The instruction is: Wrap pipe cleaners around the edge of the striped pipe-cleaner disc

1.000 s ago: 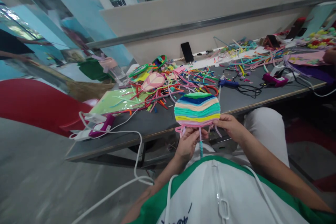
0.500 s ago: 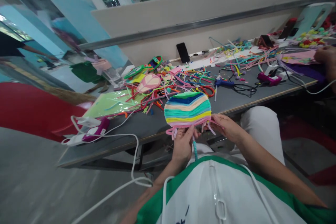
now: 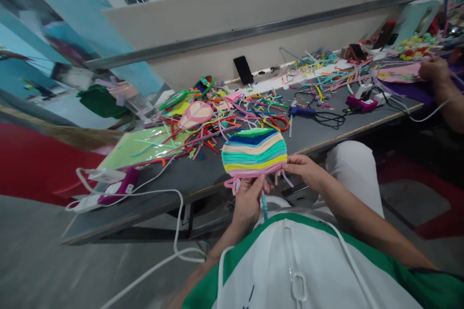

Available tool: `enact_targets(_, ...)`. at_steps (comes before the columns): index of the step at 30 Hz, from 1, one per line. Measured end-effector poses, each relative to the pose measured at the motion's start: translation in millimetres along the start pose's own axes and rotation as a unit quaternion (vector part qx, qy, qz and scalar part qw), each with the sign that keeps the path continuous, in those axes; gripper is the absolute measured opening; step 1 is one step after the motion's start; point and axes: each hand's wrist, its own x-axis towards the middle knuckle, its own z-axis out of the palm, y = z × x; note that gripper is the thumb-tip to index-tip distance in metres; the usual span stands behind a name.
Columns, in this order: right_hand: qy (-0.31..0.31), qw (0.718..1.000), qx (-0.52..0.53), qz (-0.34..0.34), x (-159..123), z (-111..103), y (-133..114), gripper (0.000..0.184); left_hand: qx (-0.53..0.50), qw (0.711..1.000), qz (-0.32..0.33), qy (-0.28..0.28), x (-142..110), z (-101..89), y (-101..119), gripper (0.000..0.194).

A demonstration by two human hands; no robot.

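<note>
A rounded panel [image 3: 254, 153] covered in rows of coloured pipe cleaners, from green and navy at the top to yellow and pink at the bottom, is held up in front of me near the table edge. My left hand [image 3: 249, 195] grips its lower edge, thumb in front and fingers behind. At the lower right edge, my right hand [image 3: 302, 170] pinches the end of a pink pipe cleaner [image 3: 268, 171] against the panel. Loose pink and lilac ends hang below the rim. A teal fuzzy stem [image 3: 264, 206] dangles under my left hand.
The grey table [image 3: 203, 174] carries a heap of pipe cleaner pieces [image 3: 246, 106], a pink-and-cream oval [image 3: 195, 115], a blue glue gun [image 3: 302, 111], a phone [image 3: 243, 70] and power strips [image 3: 118, 187] with cables. Another person's hand [image 3: 434, 68] works at the right.
My right hand has brought the pink pipe cleaner end in against the panel's right edge. The camera view has shifted slightly, and the other person's hand is more visible.
</note>
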Motion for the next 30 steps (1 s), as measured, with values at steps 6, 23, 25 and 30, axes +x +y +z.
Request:
enact_targets(6,-0.005,0.995,0.095,0.025,1.6,1.4,7.1,0.026,-0.001,1.000,-0.001,0.014,0.4,-0.5,-1.9,0.030)
enact_targets(23,-0.072,0.976,0.188,0.078,8.5,5.4,4.2,0.045,-0.079,0.996,-0.027,0.035,6.4,-0.5,11.8,0.033)
enact_targets(25,-0.082,0.967,0.225,0.090,11.0,8.5,3.2,0.051,-0.109,0.992,-0.042,0.038,8.4,-1.0,15.4,0.033)
enact_targets(30,-0.049,0.972,0.228,0.021,15.9,23.2,5.2,0.027,-0.163,0.984,-0.062,0.025,10.7,-2.1,23.4,0.031)
